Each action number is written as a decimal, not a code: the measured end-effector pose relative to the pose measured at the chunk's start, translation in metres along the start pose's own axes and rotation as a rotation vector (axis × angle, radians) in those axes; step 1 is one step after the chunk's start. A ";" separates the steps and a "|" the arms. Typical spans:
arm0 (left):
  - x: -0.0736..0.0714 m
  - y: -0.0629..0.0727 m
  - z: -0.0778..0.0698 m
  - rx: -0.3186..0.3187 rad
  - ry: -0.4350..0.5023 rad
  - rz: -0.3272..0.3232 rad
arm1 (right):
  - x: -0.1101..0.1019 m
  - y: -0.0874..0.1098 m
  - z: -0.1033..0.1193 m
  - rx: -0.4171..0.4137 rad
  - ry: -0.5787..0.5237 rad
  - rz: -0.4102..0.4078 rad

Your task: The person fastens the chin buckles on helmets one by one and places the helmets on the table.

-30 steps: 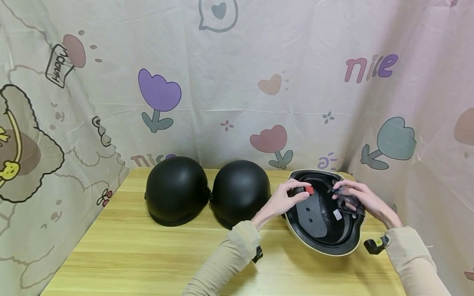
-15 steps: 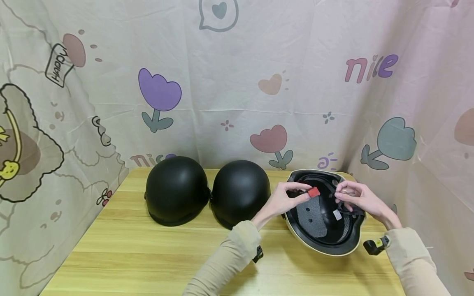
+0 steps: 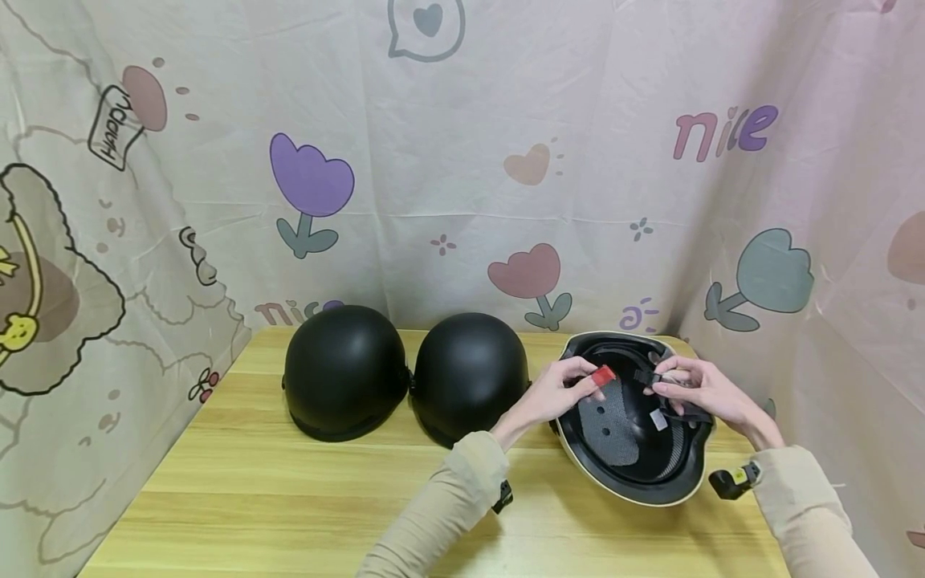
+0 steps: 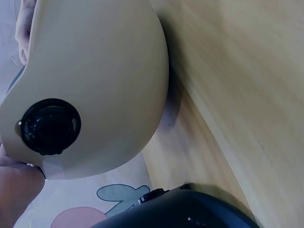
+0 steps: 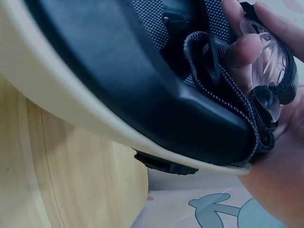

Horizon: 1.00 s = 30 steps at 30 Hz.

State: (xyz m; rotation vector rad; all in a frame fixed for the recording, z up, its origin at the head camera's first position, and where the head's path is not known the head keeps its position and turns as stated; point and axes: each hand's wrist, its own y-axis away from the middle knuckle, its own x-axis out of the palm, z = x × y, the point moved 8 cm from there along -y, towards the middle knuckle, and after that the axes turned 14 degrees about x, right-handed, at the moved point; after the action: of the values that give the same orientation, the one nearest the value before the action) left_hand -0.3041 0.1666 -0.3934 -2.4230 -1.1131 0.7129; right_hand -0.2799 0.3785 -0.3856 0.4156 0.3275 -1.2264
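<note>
A beige helmet [image 3: 610,486] with a black padded inside lies upside down at the table's right. Over its opening, my left hand [image 3: 552,393] pinches a red buckle piece [image 3: 603,376] between thumb and fingers. My right hand [image 3: 701,389] holds a black buckle end [image 3: 645,377] on a strap, a small gap away from the red piece. In the right wrist view, a clear plastic chin cup [image 5: 271,61] sits among my right fingers, with a black woven strap [image 5: 216,88] looping beside it. The left wrist view shows the beige shell and its round black side fitting [image 4: 51,126].
Two black helmets, one at the left [image 3: 345,373] and one in the middle [image 3: 470,373], stand dome up side by side. The middle one is close to my left forearm. A printed cloth [image 3: 448,177] hangs behind the wooden table [image 3: 289,506].
My left hand has turned the red buckle piece to a steeper tilt. The right fingers have closed round the chin cup and brought the black buckle end out to the left.
</note>
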 end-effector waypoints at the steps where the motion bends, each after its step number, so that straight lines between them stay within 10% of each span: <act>1: 0.000 0.000 0.000 0.002 0.001 0.006 | 0.000 0.000 0.001 -0.016 -0.004 0.002; 14: 0.004 0.003 0.004 -0.105 0.103 0.050 | 0.002 0.003 0.007 -0.065 -0.034 0.031; 30: 0.004 0.002 0.006 -0.030 -0.030 0.108 | 0.004 0.005 0.008 -0.097 -0.028 0.048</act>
State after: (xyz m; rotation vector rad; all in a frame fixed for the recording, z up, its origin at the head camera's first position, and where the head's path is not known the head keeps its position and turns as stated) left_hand -0.3043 0.1694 -0.3998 -2.5207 -1.0175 0.7743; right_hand -0.2738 0.3730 -0.3798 0.3201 0.3495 -1.1634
